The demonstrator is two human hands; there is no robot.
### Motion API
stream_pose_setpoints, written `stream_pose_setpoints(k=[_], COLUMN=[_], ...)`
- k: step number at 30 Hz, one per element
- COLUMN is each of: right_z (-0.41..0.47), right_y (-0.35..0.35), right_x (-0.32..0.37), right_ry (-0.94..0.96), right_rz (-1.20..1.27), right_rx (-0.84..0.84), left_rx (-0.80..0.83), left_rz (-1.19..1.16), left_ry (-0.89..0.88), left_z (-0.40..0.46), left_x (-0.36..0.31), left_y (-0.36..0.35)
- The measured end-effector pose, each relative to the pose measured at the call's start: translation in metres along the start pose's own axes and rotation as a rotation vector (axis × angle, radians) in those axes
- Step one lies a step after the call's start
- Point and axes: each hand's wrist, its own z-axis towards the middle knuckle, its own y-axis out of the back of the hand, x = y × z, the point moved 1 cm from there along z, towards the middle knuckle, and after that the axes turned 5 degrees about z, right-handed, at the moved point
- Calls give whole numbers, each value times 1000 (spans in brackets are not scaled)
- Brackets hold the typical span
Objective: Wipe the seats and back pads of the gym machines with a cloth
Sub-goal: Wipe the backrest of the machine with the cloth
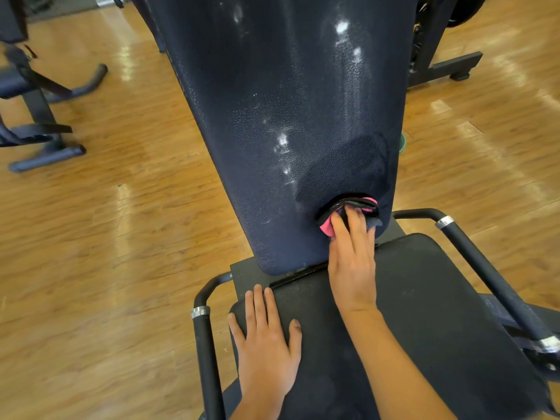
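Here the right hand (351,262) is pressing a pink-and-dark cloth (348,215) against the back pad's (272,116) lower right corner, fingers extended, while the left hand (266,338) is lying flat, holding nothing, near the seat's (439,313) front left corner.

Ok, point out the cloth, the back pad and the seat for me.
cloth (326,228), head view, on its pink fold beside the fingertips.
back pad (272,101), head view, on the dark textured middle.
seat (430,298), head view, on the bare right half.
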Motion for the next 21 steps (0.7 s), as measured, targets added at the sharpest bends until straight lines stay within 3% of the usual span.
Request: stream_pose_setpoints(k=[7,13,16,21], right_z=[8,20,26,2], right_y=[13,37,19,-9], right_x=[-6,-29,-22,22], right_ry=[-8,-425,-524,-458], right_rz=[100,209,240,171], right_rx=[-172,-457,-367,-254], left_rx=[-4,-13,-3,3], left_rz=[2,9,4,5], left_ry=[1,1,4,-1], left_z=[0,0,0,-1], left_x=[0,0,0,0], left_y=[0,0,0,0])
